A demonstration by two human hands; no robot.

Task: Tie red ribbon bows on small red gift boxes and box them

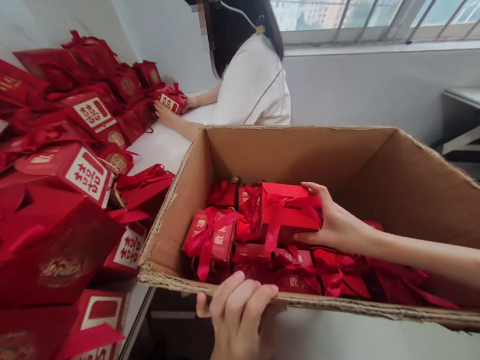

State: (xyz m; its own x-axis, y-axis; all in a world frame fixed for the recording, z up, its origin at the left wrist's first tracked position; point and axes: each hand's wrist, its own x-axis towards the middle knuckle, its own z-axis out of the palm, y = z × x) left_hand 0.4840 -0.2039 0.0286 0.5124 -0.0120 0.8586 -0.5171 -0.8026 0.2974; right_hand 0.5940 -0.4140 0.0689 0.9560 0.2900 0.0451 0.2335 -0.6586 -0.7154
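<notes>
Inside the carton (297, 142), the right hand (338, 226) grips a red gift box (294, 221) by one end, thumb and fingers around it, among other ribboned boxes (295, 280), while the left hand (242, 322) curls its fingers over the carton's near rim (342, 307). The gift box's ribbon (277, 215) could snag on a neighbouring bow (206, 239) and come untied, since they crowd together, and too tight a squeeze might dent its sides. The carton's ragged rim could bend if the left hand leans hard, and the pile (70, 210) on the tabletop (157, 147) might slump if bumped.
</notes>
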